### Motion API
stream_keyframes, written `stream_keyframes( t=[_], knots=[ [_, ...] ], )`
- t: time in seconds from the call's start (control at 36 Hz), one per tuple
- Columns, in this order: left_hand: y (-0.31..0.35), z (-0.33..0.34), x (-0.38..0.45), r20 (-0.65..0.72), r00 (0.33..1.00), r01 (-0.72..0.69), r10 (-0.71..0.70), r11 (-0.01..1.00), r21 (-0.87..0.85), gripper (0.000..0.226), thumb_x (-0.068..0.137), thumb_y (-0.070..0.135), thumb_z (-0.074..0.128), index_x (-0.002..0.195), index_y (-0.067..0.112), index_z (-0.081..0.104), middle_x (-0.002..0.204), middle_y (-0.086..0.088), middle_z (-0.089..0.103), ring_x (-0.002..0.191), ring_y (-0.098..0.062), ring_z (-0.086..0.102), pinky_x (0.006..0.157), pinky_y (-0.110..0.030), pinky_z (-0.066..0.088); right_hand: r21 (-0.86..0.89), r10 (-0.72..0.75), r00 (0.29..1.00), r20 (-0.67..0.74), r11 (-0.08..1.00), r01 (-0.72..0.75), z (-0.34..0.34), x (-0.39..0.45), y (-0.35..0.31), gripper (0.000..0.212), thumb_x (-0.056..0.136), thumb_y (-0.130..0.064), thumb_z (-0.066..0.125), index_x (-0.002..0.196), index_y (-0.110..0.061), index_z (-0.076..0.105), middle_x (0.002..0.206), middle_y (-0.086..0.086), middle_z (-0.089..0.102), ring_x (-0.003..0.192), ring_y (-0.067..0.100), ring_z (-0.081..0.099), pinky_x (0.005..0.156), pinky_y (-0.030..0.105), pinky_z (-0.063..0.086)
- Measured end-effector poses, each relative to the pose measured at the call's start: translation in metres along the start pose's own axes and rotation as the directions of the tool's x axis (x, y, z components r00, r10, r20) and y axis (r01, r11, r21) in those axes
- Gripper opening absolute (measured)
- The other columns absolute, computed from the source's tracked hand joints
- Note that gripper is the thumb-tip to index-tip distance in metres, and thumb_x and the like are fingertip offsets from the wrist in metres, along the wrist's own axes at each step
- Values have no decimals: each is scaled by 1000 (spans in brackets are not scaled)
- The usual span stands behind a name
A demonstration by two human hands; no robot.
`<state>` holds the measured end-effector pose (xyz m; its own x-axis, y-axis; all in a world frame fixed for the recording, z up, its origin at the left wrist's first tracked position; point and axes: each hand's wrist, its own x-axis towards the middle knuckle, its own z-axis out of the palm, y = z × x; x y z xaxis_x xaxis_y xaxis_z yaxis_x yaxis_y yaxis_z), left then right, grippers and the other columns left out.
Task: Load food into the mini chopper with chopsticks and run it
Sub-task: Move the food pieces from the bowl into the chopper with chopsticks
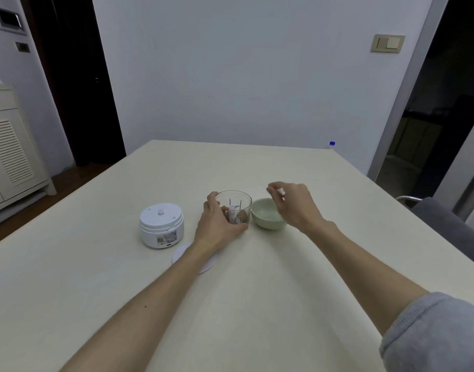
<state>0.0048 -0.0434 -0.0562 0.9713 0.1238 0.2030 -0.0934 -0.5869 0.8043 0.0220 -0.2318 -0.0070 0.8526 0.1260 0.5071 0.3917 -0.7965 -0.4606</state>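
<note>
The clear chopper cup [241, 204] stands mid-table with a white blade shaft and brown food pieces inside. My left hand [217, 221] grips the cup from its left side, fingers curled round the wall. A pale green bowl [268, 214] sits just right of the cup and looks empty. Above the bowl's far rim my right hand [292, 202] pinches something small and white at its fingertips; the chopsticks themselves are too blurred to make out. The white motor unit [161, 227] stands to the left of the cup, apart from it.
A flat white round lid or mat [182, 253] lies on the cream table [257, 304] under my left forearm. A grey chair [445, 224] stands at the table's right edge. A bottle cap [332, 143] peeks over the far right corner.
</note>
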Motion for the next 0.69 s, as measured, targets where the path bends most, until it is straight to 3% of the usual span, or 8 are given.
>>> stream_keyframes(
  t=[0.11,0.22,0.36,0.44,0.5,0.69],
  knots=[
    [0,1,-1,-10,1000,5,-4,1000,10,108,70,34,83,151,17,13,145,-7,32,123,-24,50,92,-30,40,-169,-114,983,142,976,137,7,-6,7,30,105,-16,44,104,7,64,100,20,71,93,44,60,80,44,48],
    [0,2,-2,-9,1000,11,-11,1000,9,111,71,35,82,152,18,8,145,-7,32,122,-24,51,98,-35,43,-262,-140,958,248,943,206,7,-12,10,27,106,-18,40,95,-1,58,105,13,66,93,39,59,70,38,40],
    [1,2,-2,-13,1000,14,-14,1000,-17,110,72,34,82,153,17,9,139,-4,35,108,-18,51,89,-28,38,-293,-94,924,370,932,212,7,-17,8,40,108,-34,34,116,-1,54,126,13,58,120,32,52,92,38,42],
    [1,2,-2,-13,1000,16,-17,999,-29,108,73,34,81,152,17,10,136,-3,35,104,-16,51,90,-28,40,-383,-74,890,450,884,268,9,-18,10,50,107,-44,30,130,-3,47,137,10,49,138,27,38,111,34,27],
    [1,2,-3,-14,1000,19,-19,999,-29,108,73,35,81,152,17,10,136,-3,34,104,-16,49,88,-27,38,-405,-36,878,478,877,257,10,-20,10,56,105,-50,29,140,-7,38,150,8,39,148,23,25,120,40,17],
    [4,-1,-5,4,1000,3,-2,1000,-29,111,72,31,82,153,18,8,144,-6,30,106,-13,48,90,-25,36,-396,-5,864,504,887,236,9,-20,15,81,96,-60,46,154,-12,18,164,10,16,153,20,10,122,47,10]
  ],
)
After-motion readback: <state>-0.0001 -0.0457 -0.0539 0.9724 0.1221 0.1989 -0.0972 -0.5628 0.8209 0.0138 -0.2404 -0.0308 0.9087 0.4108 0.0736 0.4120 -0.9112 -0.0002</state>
